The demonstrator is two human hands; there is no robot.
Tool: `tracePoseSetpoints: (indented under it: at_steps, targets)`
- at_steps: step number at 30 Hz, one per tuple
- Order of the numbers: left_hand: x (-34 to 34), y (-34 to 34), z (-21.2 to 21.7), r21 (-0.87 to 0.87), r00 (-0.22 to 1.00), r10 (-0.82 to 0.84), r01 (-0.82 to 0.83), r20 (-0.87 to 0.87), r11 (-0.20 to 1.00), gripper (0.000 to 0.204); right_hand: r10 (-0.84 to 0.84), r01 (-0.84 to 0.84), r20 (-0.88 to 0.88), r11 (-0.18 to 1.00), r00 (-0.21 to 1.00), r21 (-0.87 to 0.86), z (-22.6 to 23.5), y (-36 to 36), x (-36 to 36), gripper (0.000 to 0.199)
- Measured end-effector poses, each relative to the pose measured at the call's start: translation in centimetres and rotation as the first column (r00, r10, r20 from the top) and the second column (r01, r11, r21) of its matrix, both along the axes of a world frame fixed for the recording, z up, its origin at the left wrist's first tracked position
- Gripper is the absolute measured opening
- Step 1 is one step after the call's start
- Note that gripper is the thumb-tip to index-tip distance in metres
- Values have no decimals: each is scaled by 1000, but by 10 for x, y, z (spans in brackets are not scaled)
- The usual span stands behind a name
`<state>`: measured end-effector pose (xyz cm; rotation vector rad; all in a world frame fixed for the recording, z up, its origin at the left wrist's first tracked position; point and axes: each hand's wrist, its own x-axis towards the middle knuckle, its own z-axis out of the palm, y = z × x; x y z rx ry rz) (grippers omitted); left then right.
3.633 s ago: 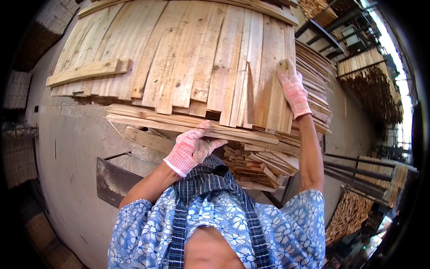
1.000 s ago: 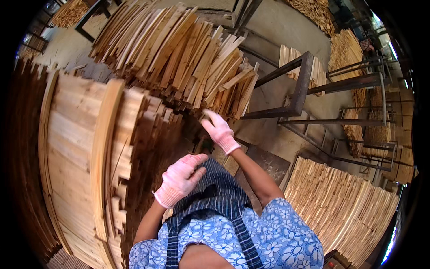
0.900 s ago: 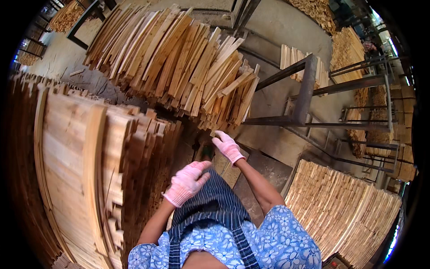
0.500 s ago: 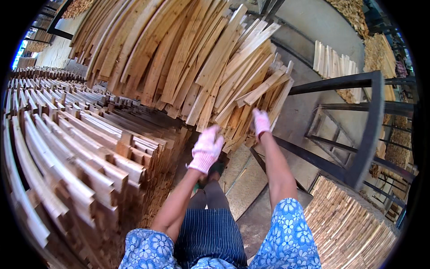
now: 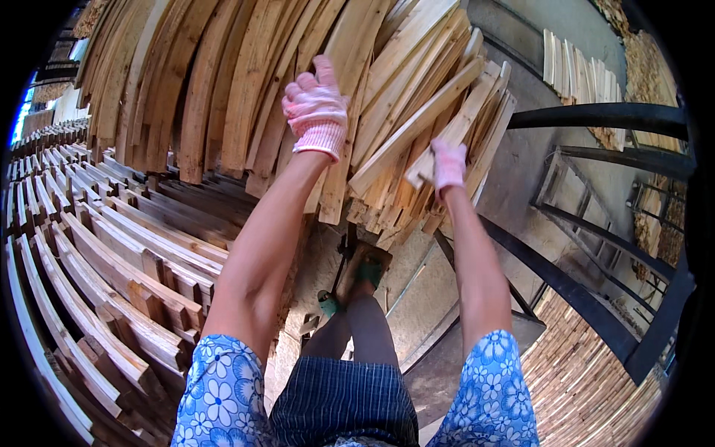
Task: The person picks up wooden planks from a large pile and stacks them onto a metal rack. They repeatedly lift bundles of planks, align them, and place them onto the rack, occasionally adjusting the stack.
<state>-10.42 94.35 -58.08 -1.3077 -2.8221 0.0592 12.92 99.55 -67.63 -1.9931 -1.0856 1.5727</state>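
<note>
1. The left hand, in a pink knit glove, lies with fingers curled over the flat face of a plank in the heap of planks; it looks like a resting grip rather than a full clasp.
2. The right hand is closed around the near end of a thin slat that sticks out of the same heap.
3. The step in hand seems to be picking boards out of the heap (both arms are stretched out to it).
4. Pulling the slat free would call for a draw along its length, towards the person.
5. The slat's long axis runs from lower left up to upper right, its near end in the right hand.
6. To the left lie stacked rows of boards; to the right stands a black metal frame.
</note>
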Motion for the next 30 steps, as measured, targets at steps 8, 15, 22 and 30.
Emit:
tracePoseSetpoints:
  at_steps: [8,15,22,30]
  targets:
    - [78,-23,-21,42,898,-212,212,385,976,37,418,-452,426,892,802,-23,-3,-47,-24,100]
    - [55,-65,-19,320,783,-279,108,556,941,47,215,-233,148,966,965,114,-40,-60,-13,100]
    - [77,-86,-30,17,881,11,-22,473,1000,76,-134,135,-84,991,987,14,-4,-45,-33,114]
    - [93,-75,-8,-224,831,40,103,555,969,76,-368,213,-503,916,782,-339,-23,-47,-15,108]
